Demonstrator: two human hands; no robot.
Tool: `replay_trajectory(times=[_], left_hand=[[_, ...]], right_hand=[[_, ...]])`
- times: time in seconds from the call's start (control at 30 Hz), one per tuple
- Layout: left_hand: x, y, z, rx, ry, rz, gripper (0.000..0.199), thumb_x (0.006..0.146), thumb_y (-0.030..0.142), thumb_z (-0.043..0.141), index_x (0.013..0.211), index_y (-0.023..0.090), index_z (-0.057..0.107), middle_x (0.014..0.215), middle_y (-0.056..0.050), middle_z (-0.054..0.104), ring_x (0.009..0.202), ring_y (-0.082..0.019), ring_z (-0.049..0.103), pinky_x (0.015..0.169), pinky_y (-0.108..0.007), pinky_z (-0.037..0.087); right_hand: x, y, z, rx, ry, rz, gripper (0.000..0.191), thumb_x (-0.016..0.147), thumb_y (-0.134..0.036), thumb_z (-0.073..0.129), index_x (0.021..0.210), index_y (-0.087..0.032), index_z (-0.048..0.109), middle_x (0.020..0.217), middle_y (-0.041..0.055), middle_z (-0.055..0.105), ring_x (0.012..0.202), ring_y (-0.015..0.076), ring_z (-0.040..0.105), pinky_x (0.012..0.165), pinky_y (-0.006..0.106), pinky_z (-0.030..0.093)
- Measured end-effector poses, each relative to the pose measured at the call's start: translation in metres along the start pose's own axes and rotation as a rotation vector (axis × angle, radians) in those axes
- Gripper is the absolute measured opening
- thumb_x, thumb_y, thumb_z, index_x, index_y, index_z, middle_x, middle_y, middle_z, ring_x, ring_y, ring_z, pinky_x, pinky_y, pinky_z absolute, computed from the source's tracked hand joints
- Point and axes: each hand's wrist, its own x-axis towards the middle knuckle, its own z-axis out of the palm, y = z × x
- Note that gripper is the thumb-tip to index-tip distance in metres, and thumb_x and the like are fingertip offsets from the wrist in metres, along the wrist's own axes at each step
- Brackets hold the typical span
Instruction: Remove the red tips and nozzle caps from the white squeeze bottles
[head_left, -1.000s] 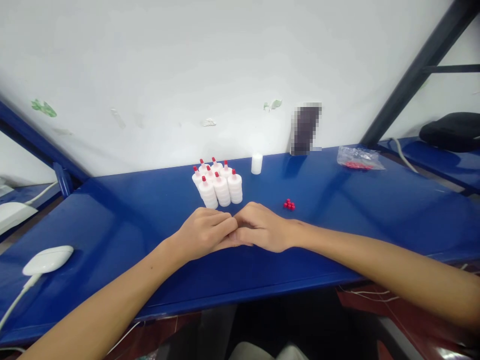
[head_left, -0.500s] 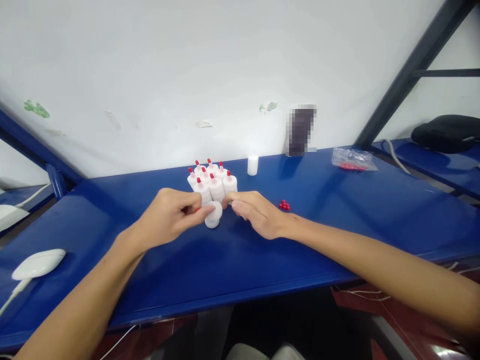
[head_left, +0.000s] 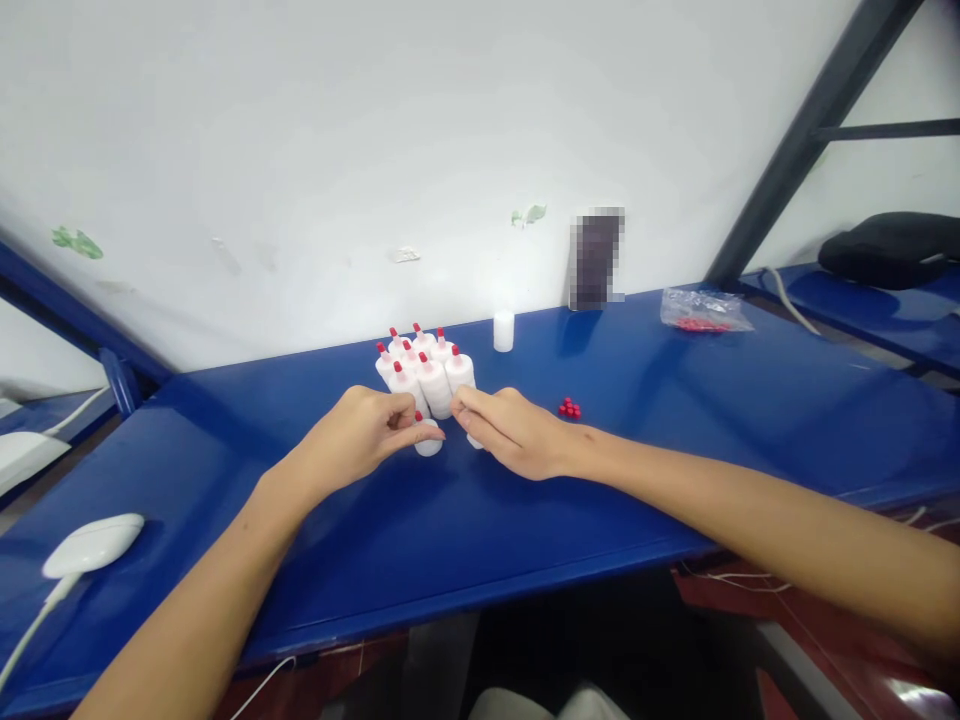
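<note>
Blue worktop (head_left: 525, 540) bearing red-tipped white bottles (head_left: 433, 387), clustered left of centre, with a white cylinder (head_left: 503, 331) and a dark pixelated object (head_left: 592, 265) along the far edge. Small red pieces (head_left: 570, 408) lie farther right, a clear bag (head_left: 705, 311) at the far right corner, a white corded device (head_left: 94, 545) near the left edge.

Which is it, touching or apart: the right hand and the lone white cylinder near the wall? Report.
Apart. The head view plainly shows a strip of blue table between the right hand and the white cylinder standing farther back.
</note>
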Motion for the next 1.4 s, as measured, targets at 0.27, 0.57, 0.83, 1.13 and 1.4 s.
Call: replay_trajectory(times=[0.27, 0.57, 0.83, 1.13, 1.4], left_hand=[[-0.003, 0.021, 0.006, 0.045, 0.450, 0.256, 0.047, 0.090, 0.048, 0.067, 0.062, 0.017, 0.047, 0.050, 0.007, 0.045, 0.044, -0.005, 0.033, 0.044, -0.020, 0.026], [0.000, 0.040, 0.023, 0.024, 0.545, 0.509, 0.038, 0.085, 0.045, 0.074, 0.069, 0.019, 0.050, 0.051, 0.007, 0.050, 0.043, -0.006, 0.043, 0.044, -0.021, 0.034], [0.003, 0.042, 0.033, -0.013, 0.578, 0.539, 0.034, 0.087, 0.037, 0.075, 0.072, 0.018, 0.051, 0.052, 0.007, 0.050, 0.045, -0.006, 0.044, 0.046, -0.021, 0.036], [0.003, 0.041, 0.033, 0.097, 0.475, 0.590, 0.024, 0.094, 0.037, 0.067, 0.085, 0.018, 0.053, 0.057, 0.006, 0.050, 0.046, -0.008, 0.042, 0.047, -0.025, 0.032], [-0.004, 0.038, 0.031, -0.164, 0.258, 0.438, 0.014, 0.097, 0.031, 0.062, 0.095, 0.017, 0.062, 0.064, 0.004, 0.062, 0.051, -0.006, 0.052, 0.051, -0.019, 0.039]], right_hand=[[0.003, 0.002, 0.002, 0.047, 0.050, 0.057, 0.023, 0.092, -0.040, 0.060, 0.089, -0.017, 0.063, 0.074, -0.0027, 0.058, 0.065, 0.0105, 0.049, 0.062, 0.023, 0.035], [0.002, -0.007, 0.002, 0.405, -0.104, -0.039, 0.015, 0.085, -0.016, 0.043, 0.078, -0.016, 0.057, 0.079, 0.0009, 0.058, 0.074, 0.0143, 0.049, 0.071, 0.028, 0.039], [0.001, -0.009, 0.005, 0.551, -0.227, -0.029, 0.022, 0.091, -0.023, 0.041, 0.072, -0.017, 0.050, 0.070, -0.0027, 0.044, 0.068, 0.0120, 0.041, 0.067, 0.028, 0.035], [0.000, -0.008, 0.009, 0.474, -0.210, 0.098, 0.034, 0.087, -0.025, 0.056, 0.055, -0.016, 0.052, 0.048, -0.0063, 0.040, 0.047, 0.0068, 0.033, 0.047, 0.024, 0.026], [-0.001, -0.001, 0.009, 0.512, -0.151, 0.032, 0.032, 0.090, -0.028, 0.055, 0.061, -0.015, 0.053, 0.054, -0.0053, 0.045, 0.050, 0.0069, 0.039, 0.049, 0.023, 0.030]])
